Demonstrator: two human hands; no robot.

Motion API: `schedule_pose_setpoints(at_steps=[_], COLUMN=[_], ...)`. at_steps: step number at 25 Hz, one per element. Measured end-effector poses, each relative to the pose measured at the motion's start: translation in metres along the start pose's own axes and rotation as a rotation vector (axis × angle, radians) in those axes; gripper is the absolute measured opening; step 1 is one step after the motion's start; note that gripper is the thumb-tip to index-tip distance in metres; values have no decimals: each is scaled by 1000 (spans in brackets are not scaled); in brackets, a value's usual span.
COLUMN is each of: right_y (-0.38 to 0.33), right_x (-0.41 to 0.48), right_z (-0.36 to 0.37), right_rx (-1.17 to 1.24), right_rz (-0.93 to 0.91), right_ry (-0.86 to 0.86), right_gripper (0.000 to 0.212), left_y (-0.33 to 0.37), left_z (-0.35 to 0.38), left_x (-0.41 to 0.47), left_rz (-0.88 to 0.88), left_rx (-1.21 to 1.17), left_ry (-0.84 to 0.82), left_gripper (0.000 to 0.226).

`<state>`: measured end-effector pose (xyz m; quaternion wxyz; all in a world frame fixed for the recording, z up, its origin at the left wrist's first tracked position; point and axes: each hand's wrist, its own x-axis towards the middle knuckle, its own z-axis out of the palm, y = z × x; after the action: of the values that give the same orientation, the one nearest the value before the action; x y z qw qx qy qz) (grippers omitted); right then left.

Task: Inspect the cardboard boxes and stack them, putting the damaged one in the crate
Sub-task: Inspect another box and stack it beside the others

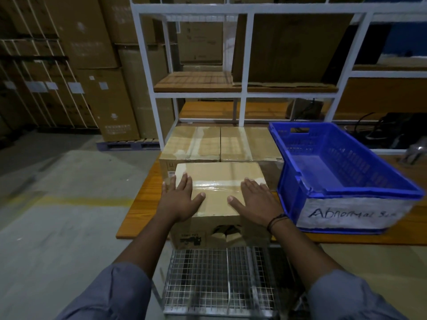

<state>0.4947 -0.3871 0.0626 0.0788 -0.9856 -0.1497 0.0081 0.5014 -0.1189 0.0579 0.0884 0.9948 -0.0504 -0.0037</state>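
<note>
A taped cardboard box stands at the near edge of the wooden table. Its front face has a torn hole. My left hand lies flat on the left part of its top, fingers straight. My right hand lies flat on the right part of the top. Behind it two more taped boxes stand side by side, the left one and the right one. To the right sits a blue plastic crate, with nothing inside, labelled "Abnormal".
A wire mesh cart stands right below the table's near edge. A white metal shelf frame rises behind the boxes. Stacked large cartons fill the back left. Concrete floor with a yellow line lies to the left.
</note>
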Motion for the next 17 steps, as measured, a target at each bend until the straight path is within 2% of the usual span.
schedule_pose_setpoints(at_steps=[6, 9, 12, 14, 17], right_y=[-5, -8, 3, 4, 1], right_x=[-16, -35, -39, -40, -45], right_z=[-2, 14, 27, 31, 32], right_rx=[-35, -197, -292, -350, -363], right_rz=[-65, -218, -255, -256, -266], right_ry=[21, 96, 187, 228, 357], right_gripper=[104, 109, 93, 83, 76], left_y=[0, 3, 16, 25, 23], left_z=[5, 2, 5, 5, 11], left_x=[-6, -17, -30, -48, -65], left_rz=[-34, -159, -184, -248, -599], left_rx=[-1, -57, -124, -488, -1137], left_ry=[35, 152, 395, 580, 630], left_gripper=[85, 77, 65, 59, 65])
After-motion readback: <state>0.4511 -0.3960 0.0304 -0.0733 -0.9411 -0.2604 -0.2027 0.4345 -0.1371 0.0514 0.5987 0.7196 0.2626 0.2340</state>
